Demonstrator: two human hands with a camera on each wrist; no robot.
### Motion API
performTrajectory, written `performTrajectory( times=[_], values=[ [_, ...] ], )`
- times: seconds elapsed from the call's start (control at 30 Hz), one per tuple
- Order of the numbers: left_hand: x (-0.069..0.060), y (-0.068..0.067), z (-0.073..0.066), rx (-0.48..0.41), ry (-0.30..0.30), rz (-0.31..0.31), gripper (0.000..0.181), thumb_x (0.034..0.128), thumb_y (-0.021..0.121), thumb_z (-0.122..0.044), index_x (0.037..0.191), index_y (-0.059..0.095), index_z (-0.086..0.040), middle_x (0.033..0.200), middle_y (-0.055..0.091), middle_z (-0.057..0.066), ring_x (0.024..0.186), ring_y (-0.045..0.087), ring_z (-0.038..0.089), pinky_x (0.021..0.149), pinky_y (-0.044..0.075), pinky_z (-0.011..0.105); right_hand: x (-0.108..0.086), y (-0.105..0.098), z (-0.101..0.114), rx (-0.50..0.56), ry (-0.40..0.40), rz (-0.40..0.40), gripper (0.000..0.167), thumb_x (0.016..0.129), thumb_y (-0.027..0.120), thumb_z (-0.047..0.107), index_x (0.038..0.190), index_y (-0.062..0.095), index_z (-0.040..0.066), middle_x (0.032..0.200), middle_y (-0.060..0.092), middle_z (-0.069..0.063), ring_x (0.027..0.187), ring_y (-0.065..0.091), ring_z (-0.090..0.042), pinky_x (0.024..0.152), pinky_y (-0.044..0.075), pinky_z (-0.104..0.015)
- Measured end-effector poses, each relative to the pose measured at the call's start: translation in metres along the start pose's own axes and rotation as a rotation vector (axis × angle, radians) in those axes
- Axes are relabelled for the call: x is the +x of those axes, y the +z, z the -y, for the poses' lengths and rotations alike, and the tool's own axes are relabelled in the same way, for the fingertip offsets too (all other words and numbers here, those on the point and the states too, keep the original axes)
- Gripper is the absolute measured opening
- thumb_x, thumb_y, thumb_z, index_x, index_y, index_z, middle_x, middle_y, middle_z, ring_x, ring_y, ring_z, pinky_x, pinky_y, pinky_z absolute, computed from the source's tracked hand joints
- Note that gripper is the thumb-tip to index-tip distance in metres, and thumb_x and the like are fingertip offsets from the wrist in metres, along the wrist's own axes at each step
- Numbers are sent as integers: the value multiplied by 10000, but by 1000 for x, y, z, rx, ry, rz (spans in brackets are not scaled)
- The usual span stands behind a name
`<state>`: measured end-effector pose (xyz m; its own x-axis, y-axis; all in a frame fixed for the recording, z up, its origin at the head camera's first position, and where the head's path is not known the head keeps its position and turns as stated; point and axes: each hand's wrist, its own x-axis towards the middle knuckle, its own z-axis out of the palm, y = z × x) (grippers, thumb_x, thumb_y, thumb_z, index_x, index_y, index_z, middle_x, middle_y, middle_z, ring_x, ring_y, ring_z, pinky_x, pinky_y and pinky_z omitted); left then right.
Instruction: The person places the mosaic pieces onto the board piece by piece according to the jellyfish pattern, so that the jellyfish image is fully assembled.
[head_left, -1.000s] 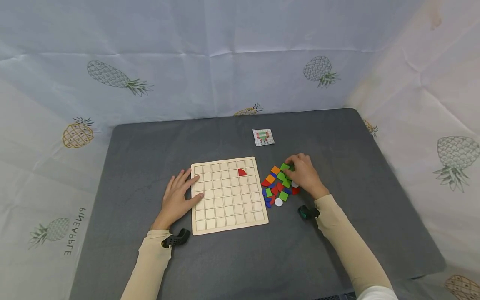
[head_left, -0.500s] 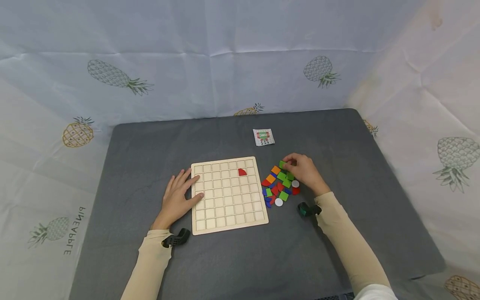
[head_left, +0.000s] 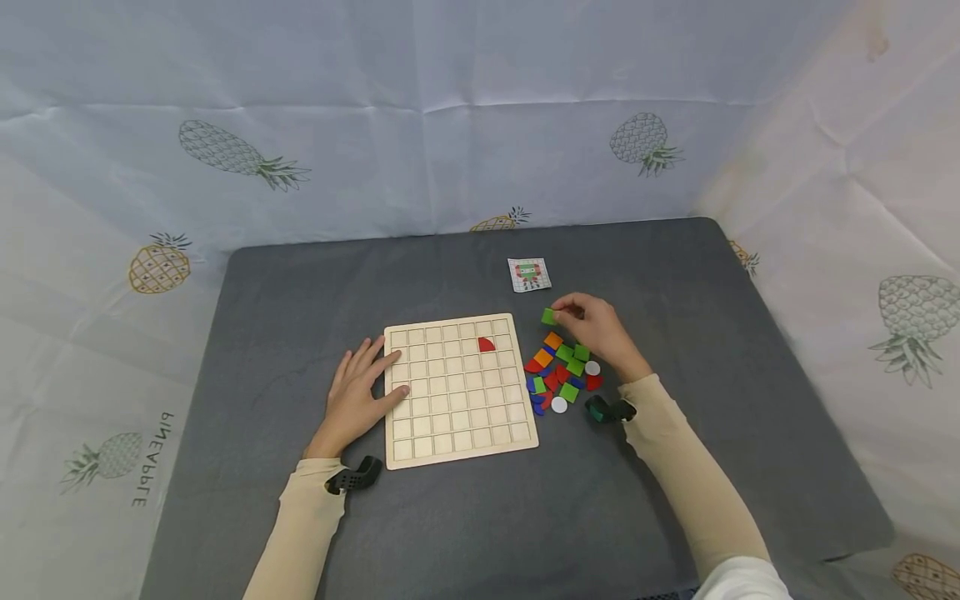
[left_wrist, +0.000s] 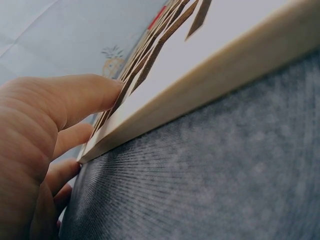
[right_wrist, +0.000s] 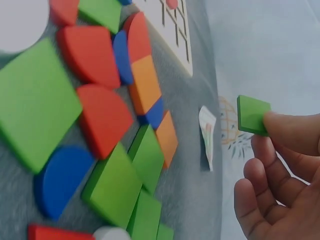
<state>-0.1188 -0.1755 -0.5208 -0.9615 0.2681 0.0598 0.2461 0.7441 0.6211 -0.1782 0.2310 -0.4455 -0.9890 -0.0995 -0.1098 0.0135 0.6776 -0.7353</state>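
gridded board (head_left: 459, 402): lies flat. left hand (head_left: 356, 403): spread across the board's left edge. right hand (head_left: 596, 325): beyond its right edge, pinching. loose pieces (head_left: 562, 374): beside its right edge. green tile (head_left: 549, 317): pinched, near its far right corner, seemingly raised, clearance uncertain. step judged: lifting one tile; next move calls for a firm, level pinch.

place: screened-off nook, wider room unclear; pineapple-print fabric walls (head_left: 420, 171); grey cloth-topped table (head_left: 337, 287)
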Motion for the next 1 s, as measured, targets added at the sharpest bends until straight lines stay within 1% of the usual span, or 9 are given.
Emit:
performTrajectory(
  times=[0.23,0.33,0.57,0.8,1.0],
  values=[
    [0,0,0,2,-4,0,701,892,758,-410,1505,508,-178,1685,265,97,1586,151,324,1298,-4,499,3,10,11,11,-10,21,234,1016,630,213,1171,685,47,1079,673,-150,904,577,-262,724,491,-309],
    [0,0,0,8,-1,1,702,892,758,-412,1504,509,-173,1684,266,104,1584,154,332,1296,2,511,4,14,14,22,-5,28,232,1005,648,221,1157,690,51,1068,668,-142,909,579,-255,725,496,-296],
    [0,0,-1,-3,-3,0,699,896,754,-406,1505,507,-167,1686,261,100,1584,150,333,1294,0,519,8,20,24,50,-7,50,213,1010,641,250,1142,688,89,1060,661,-113,916,574,-258,742,505,-320],
    [0,0,-1,3,4,-18,690,891,761,-385,1495,520,-153,1674,284,121,1573,176,354,1288,22,537,12,25,34,74,-52,77,216,1012,640,251,1147,694,91,1061,662,-108,909,573,-243,715,485,-304],
    [0,1,-1,8,1,-20,684,895,754,-391,1494,521,-154,1675,283,118,1575,173,350,1290,23,530,14,29,47,85,-69,88,219,1009,644,255,1148,703,97,1093,682,-104,954,589,-244,778,494,-327]
  ],
)
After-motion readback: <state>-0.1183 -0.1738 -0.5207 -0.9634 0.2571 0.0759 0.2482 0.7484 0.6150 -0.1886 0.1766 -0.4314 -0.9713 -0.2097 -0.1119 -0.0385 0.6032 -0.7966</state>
